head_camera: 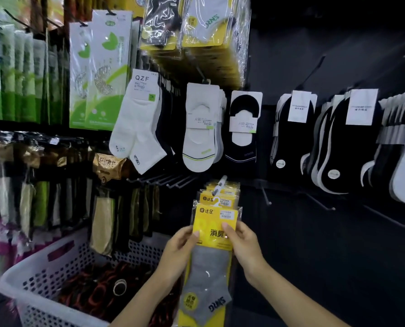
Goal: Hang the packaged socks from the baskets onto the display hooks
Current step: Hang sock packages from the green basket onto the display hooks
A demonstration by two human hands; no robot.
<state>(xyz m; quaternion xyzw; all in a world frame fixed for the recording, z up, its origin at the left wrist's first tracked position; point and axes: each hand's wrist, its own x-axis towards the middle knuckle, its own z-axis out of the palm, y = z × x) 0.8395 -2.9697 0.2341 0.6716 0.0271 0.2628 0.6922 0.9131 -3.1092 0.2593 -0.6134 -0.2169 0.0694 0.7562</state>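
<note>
A yellow sock package (211, 263) with grey socks inside hangs in front of me, low in the middle of the view. My left hand (177, 249) pinches its left edge and my right hand (244, 244) pinches its right edge near the top card. Its white hanger (217, 201) sits just below the tip of a display hook (220, 182). Two or three matching yellow packages (222, 188) hang on that hook behind it. Whether the held package's hanger is over the hook is unclear.
A white perforated basket (43, 272) with dark packaged socks stands at the lower left. Racks of hung socks fill the wall: white and black pairs (199, 128) above, dark pairs (291, 133) to the right. Bare hooks (319, 201) jut out at the lower right.
</note>
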